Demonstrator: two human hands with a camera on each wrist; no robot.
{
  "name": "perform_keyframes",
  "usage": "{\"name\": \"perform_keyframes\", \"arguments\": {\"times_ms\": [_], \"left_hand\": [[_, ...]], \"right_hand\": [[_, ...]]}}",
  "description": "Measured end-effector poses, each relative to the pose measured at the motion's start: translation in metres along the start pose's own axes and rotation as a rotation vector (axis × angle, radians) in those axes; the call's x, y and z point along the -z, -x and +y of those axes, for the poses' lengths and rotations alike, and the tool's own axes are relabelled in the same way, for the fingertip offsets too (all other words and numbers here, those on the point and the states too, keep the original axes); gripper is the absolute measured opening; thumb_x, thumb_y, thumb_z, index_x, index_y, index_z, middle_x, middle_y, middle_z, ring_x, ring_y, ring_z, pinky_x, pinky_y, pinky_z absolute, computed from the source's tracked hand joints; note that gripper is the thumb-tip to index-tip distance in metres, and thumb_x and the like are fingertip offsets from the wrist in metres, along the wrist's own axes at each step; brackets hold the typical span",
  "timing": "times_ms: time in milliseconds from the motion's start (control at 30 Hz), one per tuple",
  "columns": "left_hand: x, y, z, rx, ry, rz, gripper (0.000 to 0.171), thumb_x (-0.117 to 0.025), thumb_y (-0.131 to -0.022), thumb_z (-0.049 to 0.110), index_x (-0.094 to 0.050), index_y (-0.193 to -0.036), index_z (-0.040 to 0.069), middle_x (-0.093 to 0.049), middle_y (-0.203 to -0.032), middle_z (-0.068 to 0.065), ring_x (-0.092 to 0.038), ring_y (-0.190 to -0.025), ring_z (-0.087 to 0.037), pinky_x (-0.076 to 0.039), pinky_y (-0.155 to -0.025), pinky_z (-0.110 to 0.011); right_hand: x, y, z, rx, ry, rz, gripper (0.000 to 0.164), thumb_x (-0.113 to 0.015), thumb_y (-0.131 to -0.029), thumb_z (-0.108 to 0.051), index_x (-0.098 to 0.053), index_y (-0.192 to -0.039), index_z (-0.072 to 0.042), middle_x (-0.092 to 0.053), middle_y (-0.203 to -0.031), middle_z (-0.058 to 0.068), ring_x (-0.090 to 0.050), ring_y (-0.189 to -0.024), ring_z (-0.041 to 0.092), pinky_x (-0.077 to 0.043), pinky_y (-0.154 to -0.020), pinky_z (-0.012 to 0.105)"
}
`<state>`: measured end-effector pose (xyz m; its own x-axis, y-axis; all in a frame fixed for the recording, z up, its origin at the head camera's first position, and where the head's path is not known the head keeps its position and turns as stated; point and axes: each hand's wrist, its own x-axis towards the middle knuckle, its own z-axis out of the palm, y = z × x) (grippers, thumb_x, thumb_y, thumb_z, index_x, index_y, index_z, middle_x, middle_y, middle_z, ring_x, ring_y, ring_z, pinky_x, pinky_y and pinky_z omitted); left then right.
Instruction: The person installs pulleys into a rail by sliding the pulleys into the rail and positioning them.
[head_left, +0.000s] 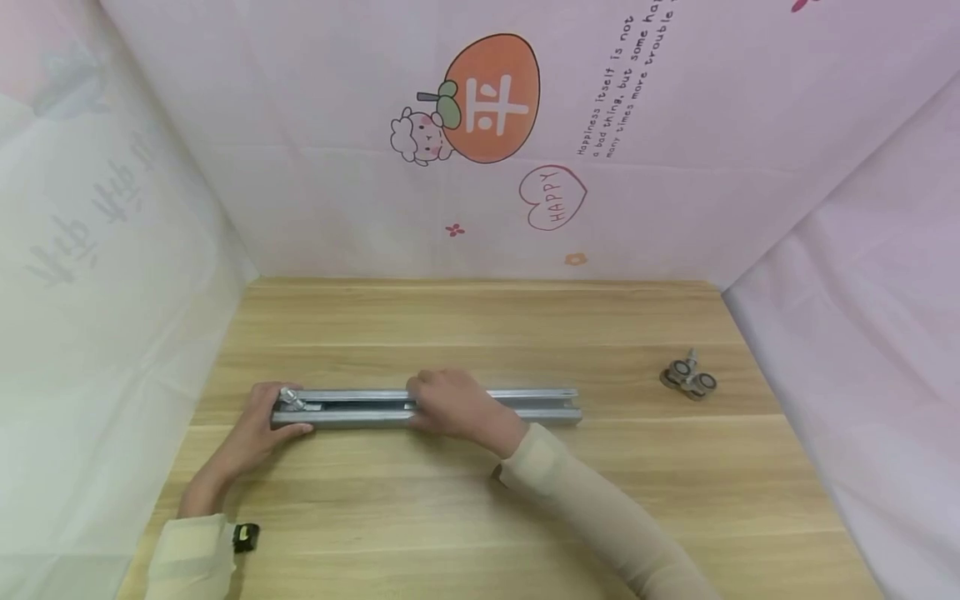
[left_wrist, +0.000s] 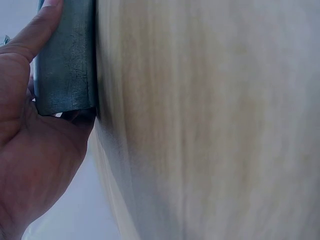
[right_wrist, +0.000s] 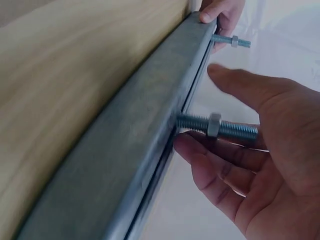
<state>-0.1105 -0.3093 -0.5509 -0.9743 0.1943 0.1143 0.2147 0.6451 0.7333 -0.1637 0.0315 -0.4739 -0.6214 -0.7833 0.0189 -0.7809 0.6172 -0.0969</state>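
A grey metal channel rail (head_left: 525,417) with a lengthwise slot lies across the wooden table. My left hand (head_left: 261,425) grips its left end, thumb along the near side; in the left wrist view the thumb (left_wrist: 37,32) presses on the metal. Close to that hand a threaded bolt (head_left: 292,398) with a nut sticks out of the slot. Midway along the rail is my right hand (head_left: 457,404). The right wrist view has its fingers (right_wrist: 212,172) curled about a second bolt (right_wrist: 242,131), which carries a hex nut (right_wrist: 214,125). The thumb stands apart from that bolt.
To the right on the table (head_left: 637,500) lies a loose roller trolley (head_left: 688,379) with wheels and a bolt. Printed cloth (head_left: 337,208) hangs behind the table and along both sides. A small black object (head_left: 245,537) is at my left sleeve.
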Motion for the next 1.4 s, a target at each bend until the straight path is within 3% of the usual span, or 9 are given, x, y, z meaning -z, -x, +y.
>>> {"name": "perform_keyframes", "arguments": {"times_ms": [133, 233, 333, 500, 700, 867, 1067, 1233, 1400], "left_hand": [[0.000, -0.001, 0.000, -0.002, -0.004, -0.001, 0.066, -0.078, -0.079, 0.024, -0.047, -0.131, -0.002, -0.040, -0.123, -0.024, -0.039, -0.111, -0.033, -0.034, -0.094, -0.059], [0.000, -0.002, 0.001, 0.008, -0.005, -0.005, 0.066, -0.078, -0.079, 0.024, -0.047, -0.131, -0.002, -0.040, -0.122, -0.024, -0.040, -0.111, -0.033, -0.034, -0.094, -0.057], [0.000, -0.001, 0.003, 0.017, -0.004, -0.006, 0.066, -0.078, -0.079, 0.024, -0.048, -0.131, -0.002, -0.040, -0.123, -0.024, -0.040, -0.111, -0.033, -0.034, -0.095, -0.057], [0.000, 0.001, 0.004, 0.012, -0.002, 0.010, 0.067, -0.079, -0.077, 0.021, -0.049, -0.131, -0.002, -0.042, -0.123, -0.024, -0.039, -0.111, -0.032, -0.034, -0.094, -0.055], [-0.001, -0.001, 0.002, 0.001, -0.002, 0.023, 0.066, -0.080, -0.076, 0.020, -0.050, -0.131, -0.001, -0.044, -0.122, -0.021, -0.038, -0.110, -0.029, -0.032, -0.093, -0.049], [-0.001, -0.001, 0.002, 0.000, -0.004, 0.018, 0.066, -0.080, -0.077, 0.021, -0.049, -0.131, -0.002, -0.043, -0.122, -0.022, -0.038, -0.110, -0.029, -0.032, -0.093, -0.049], [-0.001, 0.000, 0.001, -0.016, -0.017, 0.016, 0.065, -0.080, -0.077, 0.020, -0.049, -0.130, -0.002, -0.044, -0.120, -0.021, -0.038, -0.109, -0.028, -0.032, -0.092, -0.046], [-0.001, 0.001, 0.001, -0.022, -0.030, 0.020, 0.066, -0.080, -0.077, 0.020, -0.049, -0.131, -0.002, -0.043, -0.121, -0.021, -0.038, -0.110, -0.028, -0.032, -0.093, -0.044], [-0.001, 0.000, 0.000, -0.014, -0.030, 0.015, 0.065, -0.079, -0.078, 0.021, -0.048, -0.131, -0.002, -0.043, -0.121, -0.022, -0.038, -0.110, -0.029, -0.032, -0.093, -0.045]], "right_hand": [[0.008, 0.010, 0.011, -0.034, -0.054, -0.001, 0.057, -0.064, -0.083, -0.059, -0.065, -0.115, -0.012, -0.068, -0.103, 0.001, -0.063, -0.084, 0.014, -0.053, -0.073, 0.030], [0.015, 0.021, 0.026, -0.081, -0.087, -0.001, 0.073, -0.061, -0.083, -0.063, -0.060, -0.131, -0.008, -0.067, -0.119, 0.007, -0.065, -0.096, 0.019, -0.054, -0.083, 0.034], [0.021, 0.035, 0.045, -0.127, -0.092, 0.003, 0.073, -0.056, -0.086, -0.065, -0.060, -0.132, -0.009, -0.067, -0.119, 0.008, -0.065, -0.097, 0.020, -0.054, -0.083, 0.035], [0.026, 0.059, 0.084, -0.207, -0.037, 0.078, 0.070, -0.048, -0.089, -0.066, -0.065, -0.125, -0.009, -0.069, -0.111, 0.009, -0.067, -0.090, 0.023, -0.055, -0.077, 0.038], [0.035, 0.091, 0.130, -0.337, -0.018, 0.119, 0.066, -0.047, -0.092, -0.064, -0.067, -0.122, -0.008, -0.071, -0.107, 0.010, -0.068, -0.087, 0.026, -0.055, -0.072, 0.043], [0.041, 0.121, 0.171, -0.414, -0.005, 0.088, 0.062, -0.052, -0.092, -0.057, -0.066, -0.121, -0.004, -0.071, -0.103, 0.013, -0.068, -0.086, 0.027, -0.055, -0.071, 0.045], [0.047, 0.165, 0.219, -0.524, -0.029, -0.027, 0.059, -0.052, -0.096, -0.048, -0.062, -0.124, 0.004, -0.069, -0.112, 0.021, -0.067, -0.095, 0.034, -0.053, -0.079, 0.052], [0.048, 0.197, 0.259, -0.591, -0.041, -0.086, 0.054, -0.055, -0.097, -0.039, -0.061, -0.121, 0.008, -0.069, -0.107, 0.026, -0.067, -0.092, 0.038, -0.053, -0.078, 0.054], [0.050, 0.224, 0.291, -0.669, -0.068, -0.154, 0.057, -0.054, -0.097, -0.040, -0.060, -0.119, 0.011, -0.063, -0.117, 0.033, -0.063, -0.097, 0.046, -0.050, -0.082, 0.059]]}}
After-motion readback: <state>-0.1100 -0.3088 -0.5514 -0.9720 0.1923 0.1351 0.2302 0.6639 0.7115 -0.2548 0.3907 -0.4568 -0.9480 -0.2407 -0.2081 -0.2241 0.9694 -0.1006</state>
